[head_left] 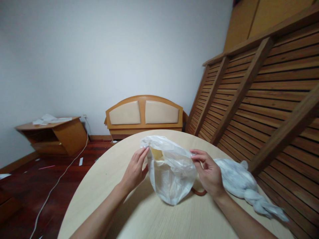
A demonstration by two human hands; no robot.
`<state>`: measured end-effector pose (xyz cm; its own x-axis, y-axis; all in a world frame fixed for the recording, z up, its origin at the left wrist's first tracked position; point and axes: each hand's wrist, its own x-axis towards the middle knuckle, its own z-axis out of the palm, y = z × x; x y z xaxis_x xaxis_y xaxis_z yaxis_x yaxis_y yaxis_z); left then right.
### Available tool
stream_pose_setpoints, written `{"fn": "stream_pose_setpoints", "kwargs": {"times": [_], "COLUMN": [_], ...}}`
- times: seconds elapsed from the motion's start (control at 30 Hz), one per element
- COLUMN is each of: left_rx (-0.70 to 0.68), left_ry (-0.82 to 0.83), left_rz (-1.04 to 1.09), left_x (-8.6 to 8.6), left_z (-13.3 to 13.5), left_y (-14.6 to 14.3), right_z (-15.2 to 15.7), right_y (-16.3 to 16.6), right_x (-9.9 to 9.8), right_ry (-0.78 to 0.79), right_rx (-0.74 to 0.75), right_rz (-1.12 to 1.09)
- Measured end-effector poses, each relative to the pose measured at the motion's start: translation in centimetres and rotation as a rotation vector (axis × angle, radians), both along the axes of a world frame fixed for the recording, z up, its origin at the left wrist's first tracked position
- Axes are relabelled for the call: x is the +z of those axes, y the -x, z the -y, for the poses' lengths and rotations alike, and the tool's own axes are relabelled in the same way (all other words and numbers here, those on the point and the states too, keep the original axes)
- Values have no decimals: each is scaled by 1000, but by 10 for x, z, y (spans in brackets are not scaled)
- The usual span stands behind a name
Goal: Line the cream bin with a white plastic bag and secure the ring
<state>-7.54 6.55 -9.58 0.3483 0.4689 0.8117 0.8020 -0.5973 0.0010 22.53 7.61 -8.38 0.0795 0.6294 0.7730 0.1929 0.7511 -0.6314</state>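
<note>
A thin white plastic bag (171,179) is held up over the round table (99,186), its mouth partly spread. My left hand (136,167) pinches the bag's rim on the left side. On the other side, my right hand (206,171) grips the rim between thumb and fingers. Something yellowish (157,153) shows through the opening; I cannot tell what it is. A curved brown piece (198,192) pokes out by the bag's lower right, mostly hidden. Close to my right hand lies a knotted, filled white plastic bag (236,179).
A wooden slatted frame (249,96) leans along the right. Behind the table stands a padded headboard (143,114). To the left are a low wooden cabinet (69,136) with papers on top and a white cable (58,181) across the dark red floor.
</note>
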Motion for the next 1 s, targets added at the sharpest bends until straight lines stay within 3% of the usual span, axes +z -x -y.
{"fn": "stream_pose_setpoints", "kwargs": {"times": [0.43, 0.57, 1.0], "left_rx": [88, 78, -40], "left_ry": [-232, -230, -203], "left_rz": [-43, -123, -246], "left_x": [-1, 0, 4], "left_z": [5, 7, 15], "left_y": [-4, -9, -22], "right_z": [2, 4, 30], "right_y": [2, 2, 24], "right_x": [4, 5, -3], "right_ry": [-20, 18, -58], "right_rx": [34, 30, 106], "right_rz": [-147, -155, 401]}}
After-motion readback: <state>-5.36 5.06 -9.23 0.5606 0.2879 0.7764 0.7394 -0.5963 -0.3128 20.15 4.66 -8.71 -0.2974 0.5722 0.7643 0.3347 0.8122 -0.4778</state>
